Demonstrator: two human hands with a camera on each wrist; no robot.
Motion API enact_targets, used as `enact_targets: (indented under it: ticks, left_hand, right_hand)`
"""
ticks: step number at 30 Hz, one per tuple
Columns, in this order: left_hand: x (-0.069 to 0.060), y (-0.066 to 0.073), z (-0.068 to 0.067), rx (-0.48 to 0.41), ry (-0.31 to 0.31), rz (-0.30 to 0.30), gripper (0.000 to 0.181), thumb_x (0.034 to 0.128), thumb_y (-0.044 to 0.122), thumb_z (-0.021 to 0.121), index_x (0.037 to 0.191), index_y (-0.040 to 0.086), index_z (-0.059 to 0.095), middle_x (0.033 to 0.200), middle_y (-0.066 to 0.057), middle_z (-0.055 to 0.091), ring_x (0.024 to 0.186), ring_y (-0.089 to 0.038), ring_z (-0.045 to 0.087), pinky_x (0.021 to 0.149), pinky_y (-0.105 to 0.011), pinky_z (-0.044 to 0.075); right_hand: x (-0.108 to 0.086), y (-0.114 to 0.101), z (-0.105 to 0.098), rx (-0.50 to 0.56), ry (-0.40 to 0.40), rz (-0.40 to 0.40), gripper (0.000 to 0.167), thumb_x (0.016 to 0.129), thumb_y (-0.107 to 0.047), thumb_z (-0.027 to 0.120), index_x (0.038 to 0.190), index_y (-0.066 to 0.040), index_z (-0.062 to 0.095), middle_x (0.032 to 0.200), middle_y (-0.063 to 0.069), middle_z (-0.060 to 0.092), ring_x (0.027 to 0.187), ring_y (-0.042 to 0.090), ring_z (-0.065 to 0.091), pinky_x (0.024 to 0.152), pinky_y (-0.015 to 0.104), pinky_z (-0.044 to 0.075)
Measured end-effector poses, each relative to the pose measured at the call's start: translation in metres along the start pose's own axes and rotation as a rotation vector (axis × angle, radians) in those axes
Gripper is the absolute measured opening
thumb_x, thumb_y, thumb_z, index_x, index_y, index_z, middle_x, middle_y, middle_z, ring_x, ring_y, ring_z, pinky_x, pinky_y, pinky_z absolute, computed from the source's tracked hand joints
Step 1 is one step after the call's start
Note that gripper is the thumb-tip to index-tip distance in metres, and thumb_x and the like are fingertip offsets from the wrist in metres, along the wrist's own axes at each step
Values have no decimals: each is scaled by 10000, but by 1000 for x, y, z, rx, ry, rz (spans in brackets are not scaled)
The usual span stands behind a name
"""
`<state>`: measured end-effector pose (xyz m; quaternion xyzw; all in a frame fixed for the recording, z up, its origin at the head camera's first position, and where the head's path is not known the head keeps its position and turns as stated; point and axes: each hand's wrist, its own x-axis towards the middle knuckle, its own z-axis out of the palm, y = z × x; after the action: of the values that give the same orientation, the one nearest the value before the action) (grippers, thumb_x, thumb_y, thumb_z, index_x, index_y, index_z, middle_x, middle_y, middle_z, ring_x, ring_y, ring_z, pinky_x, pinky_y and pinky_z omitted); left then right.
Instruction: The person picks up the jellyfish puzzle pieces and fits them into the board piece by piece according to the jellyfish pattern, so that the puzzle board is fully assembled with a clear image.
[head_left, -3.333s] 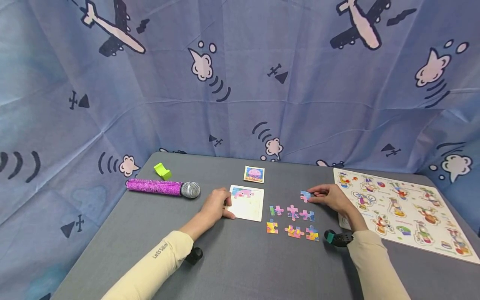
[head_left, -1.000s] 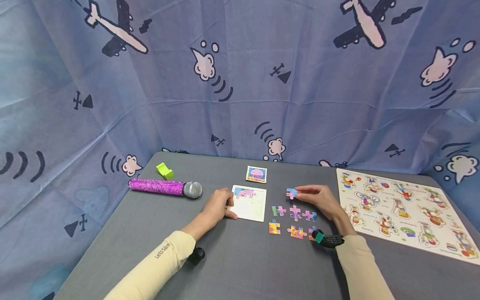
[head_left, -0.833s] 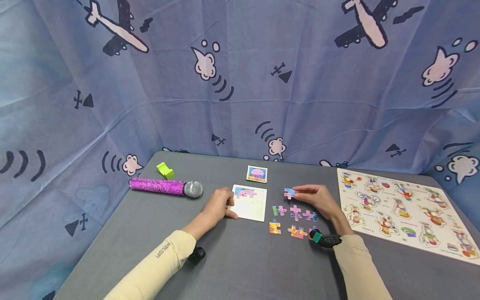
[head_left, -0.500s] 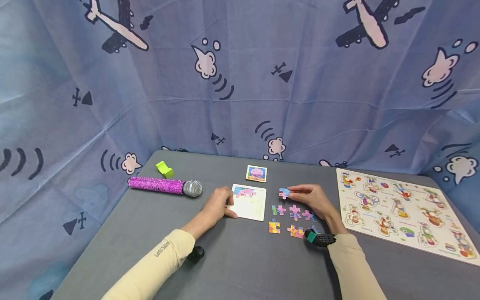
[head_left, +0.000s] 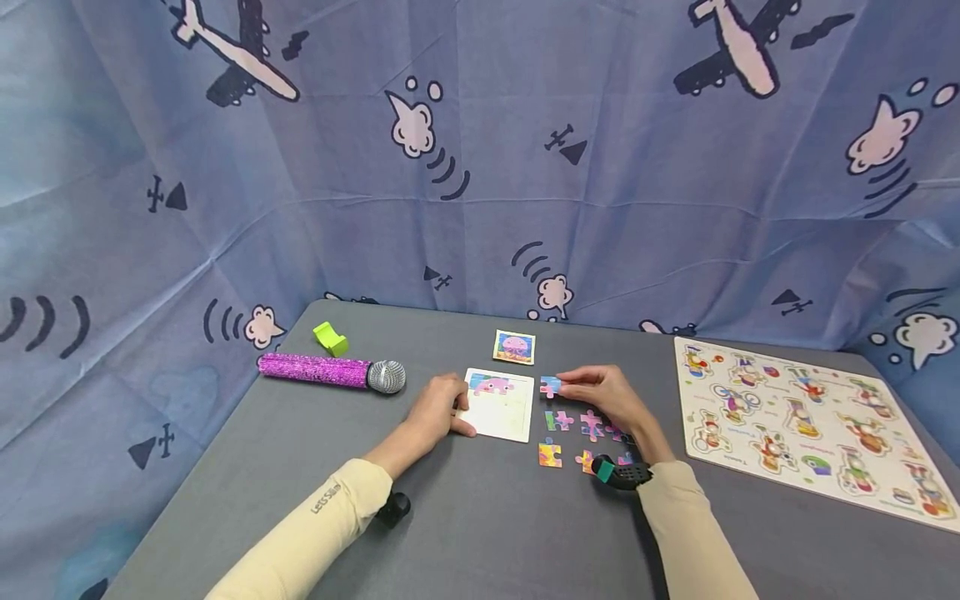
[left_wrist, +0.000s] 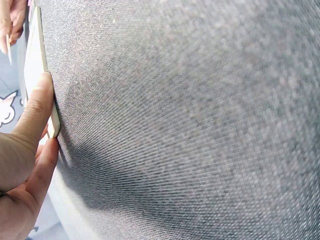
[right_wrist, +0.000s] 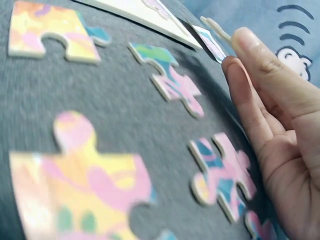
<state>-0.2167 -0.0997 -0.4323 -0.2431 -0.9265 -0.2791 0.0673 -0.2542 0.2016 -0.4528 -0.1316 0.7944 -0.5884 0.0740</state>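
Jutting leftward from the right hand's [head_left: 603, 395] pinch, the piece [head_left: 549, 387] lies between those fingertips and the board [head_left: 504, 421], just short of the board's right edge and about level with the seated pieces [head_left: 490, 385] along its far side. Thumb and fingers are closed to the piece's thickness, holding nothing else. The right hand is nearer the piece; the left hand [head_left: 435, 414], across the board, holds its left edge. The piece is flat, knobbed, blue and pink, with no clear long axis; seen nearly edge-on from the right wrist, it looks raised off the cloth [head_left: 480, 525]. Loose pieces [head_left: 550, 454] lie on the person's side of the grip, the card [head_left: 514, 347] beyond and leftward, the large puzzle [head_left: 765, 450] off to the right.
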Motion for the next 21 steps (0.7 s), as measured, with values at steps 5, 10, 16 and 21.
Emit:
enact_targets:
  ticks: [5, 10, 16, 21]
  left_hand:
    - [0, 0, 0, -1, 1, -8, 410, 547, 218, 921, 681, 38, 578, 703, -24, 496, 598, -128, 414, 538, -246, 380]
    - [0, 2, -1, 1, -5, -19, 407, 539, 217, 921, 679, 48, 579, 703, -10, 487, 609, -130, 416, 551, -255, 389]
    - [0, 2, -1, -1, -6, -21, 412, 533, 221, 921, 678, 49, 575, 692, -6, 468, 601, -127, 404, 539, -250, 379]
    - [0, 0, 0, 10, -5, -19, 411, 542, 239, 919, 676, 57, 575, 698, -5, 472, 605, -128, 408, 546, -253, 387]
  right_hand:
    - [7, -4, 11, 2, -23, -25, 325, 818, -84, 742, 1091, 79, 675, 1050, 206, 687, 852, 56, 652, 741, 201, 516]
    - [13, -5, 22, 12, -9, -39, 299, 797, -41, 750, 1059, 86, 684, 1034, 217, 689, 855, 62, 668, 755, 194, 522]
    - [19, -5, 32, -15, 1, -78, 276, 799, -21, 742, 1044, 93, 686, 1019, 228, 687, 838, 53, 659, 749, 180, 519]
    - [22, -8, 38, -44, -11, -96, 274, 791, -36, 755, 1030, 85, 693, 963, 216, 696, 771, 61, 645, 698, 187, 524]
